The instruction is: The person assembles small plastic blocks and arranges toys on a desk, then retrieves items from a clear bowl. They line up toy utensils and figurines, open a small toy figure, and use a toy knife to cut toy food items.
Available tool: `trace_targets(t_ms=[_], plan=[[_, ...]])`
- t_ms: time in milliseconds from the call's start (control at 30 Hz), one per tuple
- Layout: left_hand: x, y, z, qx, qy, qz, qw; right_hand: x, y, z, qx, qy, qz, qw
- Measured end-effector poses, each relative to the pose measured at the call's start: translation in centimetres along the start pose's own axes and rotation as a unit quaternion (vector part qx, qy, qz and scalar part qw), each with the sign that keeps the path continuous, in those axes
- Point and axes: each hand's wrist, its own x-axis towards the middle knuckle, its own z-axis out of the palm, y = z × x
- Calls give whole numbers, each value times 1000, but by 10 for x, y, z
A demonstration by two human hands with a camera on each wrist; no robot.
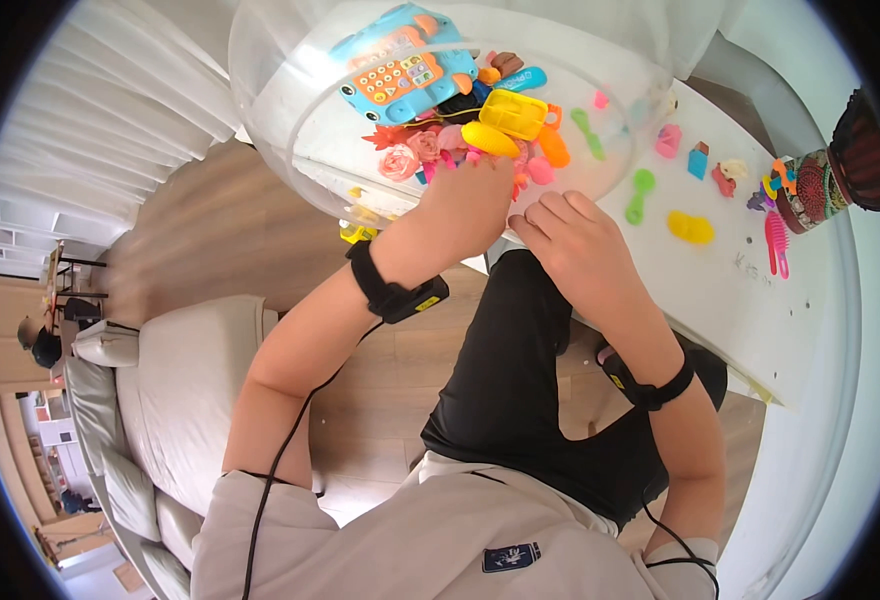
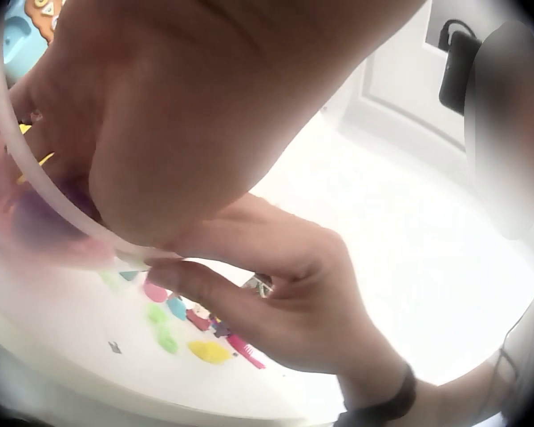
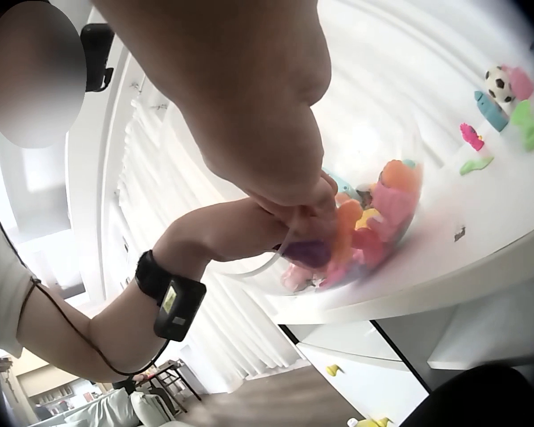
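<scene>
A large clear round bowl (image 1: 292, 150) tilts toward me on the white table, heaped with toys. Inside it lie a blue toy phone (image 1: 400, 68) with orange keys, a yellow toy basket (image 1: 516, 114), a yellow oval piece (image 1: 490, 139) and a pink flower (image 1: 398, 161). My left hand (image 1: 465, 205) reaches over the near rim among the toys; its fingertips are mostly hidden, and I cannot tell whether they hold something. A purple piece (image 3: 307, 253) shows close under that hand in the right wrist view. My right hand (image 1: 585, 255) pinches the bowl's rim between thumb and fingers.
On the white table (image 1: 730, 310) to the right lie a green toy spoon (image 1: 641, 195), a yellow piece (image 1: 690, 227), a pink hairbrush (image 1: 778, 242) and several small toys. A patterned pot (image 1: 810, 190) stands at the far right. A sofa (image 1: 200, 375) is behind on the left.
</scene>
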Motion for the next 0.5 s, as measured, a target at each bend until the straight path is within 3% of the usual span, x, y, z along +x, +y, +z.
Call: trace_targets(t_ms=[67, 300, 400, 467, 500], plan=[[-9, 6, -4, -172, 0, 16, 985, 2, -1, -2, -10, -6, -6, 1000], [-12, 9, -17, -193, -26, -44, 980, 0, -1, 0, -16, -9, -10, 1000], [-7, -8, -20, -237, 21, -29, 971, -1, -1, 0, -17, -18, -7, 1000], [-1, -16, -28, -311, -116, -91, 939, -2, 0, 0, -14, -14, -6, 1000], [-2, -19, -23, -311, -117, -90, 939, -2, 0, -1, -11, -10, -6, 1000]])
